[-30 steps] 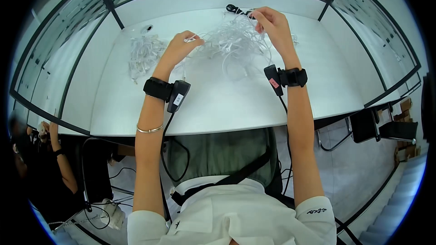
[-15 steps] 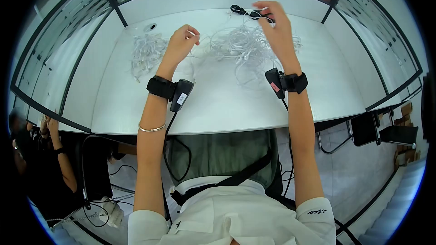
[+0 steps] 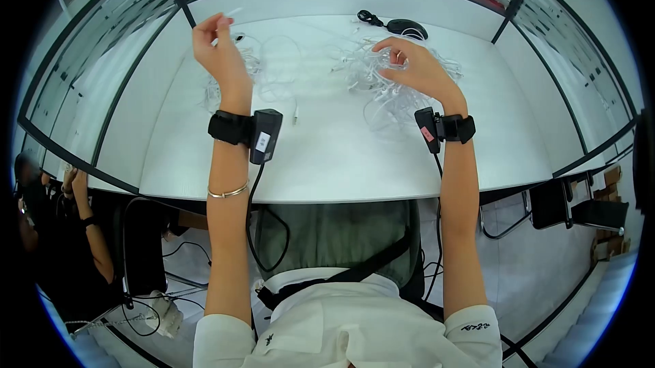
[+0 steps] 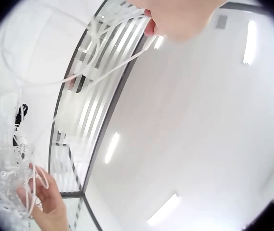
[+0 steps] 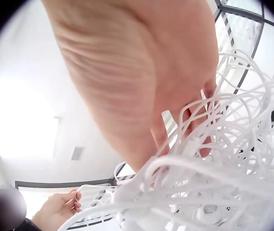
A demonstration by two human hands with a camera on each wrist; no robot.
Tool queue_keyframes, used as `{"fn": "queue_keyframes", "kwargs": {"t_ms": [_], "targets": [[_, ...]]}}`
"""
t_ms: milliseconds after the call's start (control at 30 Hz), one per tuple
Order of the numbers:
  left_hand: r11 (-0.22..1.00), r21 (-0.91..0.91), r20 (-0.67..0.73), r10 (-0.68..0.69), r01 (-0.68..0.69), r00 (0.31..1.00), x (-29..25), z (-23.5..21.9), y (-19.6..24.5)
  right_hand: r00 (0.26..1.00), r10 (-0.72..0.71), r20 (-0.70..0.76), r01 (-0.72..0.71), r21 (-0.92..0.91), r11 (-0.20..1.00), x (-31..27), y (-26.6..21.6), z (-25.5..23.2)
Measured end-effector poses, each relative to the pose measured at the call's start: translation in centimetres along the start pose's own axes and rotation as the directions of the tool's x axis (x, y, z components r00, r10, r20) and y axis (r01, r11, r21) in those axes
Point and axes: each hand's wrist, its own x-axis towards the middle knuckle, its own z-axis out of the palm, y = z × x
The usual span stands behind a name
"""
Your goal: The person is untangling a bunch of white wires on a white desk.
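My left hand (image 3: 222,54) is raised over the back left of the table, pinching a white cable (image 4: 112,70). In the left wrist view that cable runs from the fingertips down toward a big tangle of white cables (image 3: 365,80). At that tangle is my right hand (image 3: 421,71), its thumb and fingers bent and spread apart. White strands pass across its fingers (image 5: 160,134) in the right wrist view. A smaller heap of white cables (image 3: 213,98) lies on the left, partly hidden by my left forearm.
Behind the tangle lie a rounded black object (image 3: 413,27) and a bundled black cord (image 3: 369,18). Panels with glass tops border the white table (image 3: 341,170) at the back and sides. Another person's arm (image 3: 99,245) shows at the lower left.
My left hand has moved left and up, drawing a white cable away from the tangle. My right hand has come down from the back edge into the cables.
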Motion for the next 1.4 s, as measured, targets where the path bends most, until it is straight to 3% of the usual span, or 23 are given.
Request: {"fn": "queue_keyframes", "kwargs": {"t_ms": [67, 133, 200, 233, 333, 400, 467, 533, 600, 667, 700, 800, 900, 1000, 1033, 1133, 1200, 1233, 1267, 1333, 1400], "targets": [[0.998, -0.042, -0.091, -0.043, 0.040, 0.995, 0.3, -0.6, -0.4, 0.997, 0.016, -0.077, -0.018, -0.021, 1.000, -0.2, -0.1, -0.3], [0.986, -0.064, -0.163, -0.163, 0.155, 0.973, 0.9, -1.4, -0.9, 0.965, 0.006, -0.262, 0.006, 0.044, 0.999, 0.0, -0.3, -0.7], [0.953, -0.109, -0.231, -0.302, 0.284, 0.925, 1.2, -2.0, -1.0, 0.895, -0.045, -0.443, 0.086, 0.071, 0.994, 0.6, 0.8, -1.3], [0.924, -0.163, -0.263, -0.377, 0.345, 0.888, 1.3, -2.2, -0.7, 0.852, 0.004, -0.523, 0.099, 0.169, 0.981, 0.5, 0.7, -1.7], [0.903, -0.166, -0.319, -0.429, 0.396, 0.845, 1.7, -2.6, -0.3, 0.872, 0.088, -0.481, 0.076, 0.311, 0.947, 0.2, 1.4, -3.1], [0.898, -0.165, -0.310, -0.440, 0.408, 0.843, 1.8, -3.0, -0.8, 0.922, 0.052, -0.385, 0.117, 0.402, 0.908, 0.2, 1.6, -2.8], [0.884, -0.162, -0.281, -0.468, 0.439, 0.838, 1.7, -2.5, -1.3, 0.967, -0.050, -0.250, 0.137, 0.346, 0.928, 0.5, 1.0, -1.9], [0.892, -0.083, -0.199, -0.452, 0.445, 0.870, 1.3, -2.2, -1.9, 1.000, -0.010, -0.010, 0.012, 0.286, 0.958, 0.2, -0.8, -1.1], [0.918, -0.002, -0.076, -0.395, 0.396, 0.915, 0.6, -1.9, -3.0, 0.988, -0.082, 0.134, 0.054, 0.197, 0.979, -0.1, -1.4, -0.4], [0.957, 0.055, 0.089, -0.287, 0.283, 0.954, -0.2, -1.5, -4.3, 0.981, -0.175, 0.083, 0.163, 0.133, 0.978, -0.3, -0.4, 0.8], [0.918, 0.162, 0.154, -0.386, 0.362, 0.910, -0.7, -0.8, -3.8, 0.972, -0.226, 0.060, 0.220, 0.097, 0.971, -0.2, 0.0, 1.2], [0.834, 0.550, 0.344, -0.168, -0.053, 0.924, -2.4, 0.4, -4.1, 0.991, -0.137, -0.003, 0.137, -0.076, 0.988, -0.5, -0.2, 1.3], [0.890, 0.392, 0.658, -0.095, -0.232, 0.747, -4.0, 1.2, -3.0, 0.985, 0.118, 0.122, -0.110, -0.074, 0.991, -0.5, -2.1, 0.1], [0.889, 0.311, 0.809, -0.062, -0.336, 0.584, -6.3, 2.0, -3.2, 0.987, 0.074, 0.145, -0.092, 0.123, 0.988, 0.0, -2.0, -0.2], [0.905, 0.299, 0.835, -0.094, -0.303, 0.543, -6.6, 2.1, -3.5, 0.996, -0.006, 0.091, -0.010, 0.169, 0.986, 0.1, -2.0, -0.3], [0.894, 0.448, 0.800, -0.405, 0.007, 0.442, -7.0, 2.1, -2.4, 0.976, -0.194, -0.101, 0.212, 0.209, 0.955, 0.3, -1.4, -0.7], [0.881, 0.467, 0.816, -0.398, -0.072, 0.419, -6.7, 1.8, -2.4, 0.929, -0.272, -0.250, 0.310, 0.128, 0.942, 0.5, -0.5, -1.2], [0.864, 0.494, 0.817, -0.420, -0.102, 0.395, -6.5, 1.9, -2.3, 0.934, -0.263, -0.244, 0.307, 0.165, 0.937, 0.5, -0.3, -1.5], [0.846, 0.517, 0.817, -0.442, -0.131, 0.370, -6.4, 1.9, -2.2, 0.970, -0.180, -0.165, 0.223, 0.299, 0.928, 0.3, -0.4, -1.8], [0.859, 0.477, 0.832, -0.371, -0.188, 0.413, -6.6, 1.7, -2.9, 0.999, -0.040, 0.027, 0.020, 0.527, 0.850, -0.3, -1.3, -2.3], [0.845, 0.491, 0.827, -0.375, -0.212, 0.419, -6.7, 1.6, -2.8, 0.996, 0.009, 0.088, -0.053, 0.502, 0.863, -0.8, -2.2, -2.6]]}}
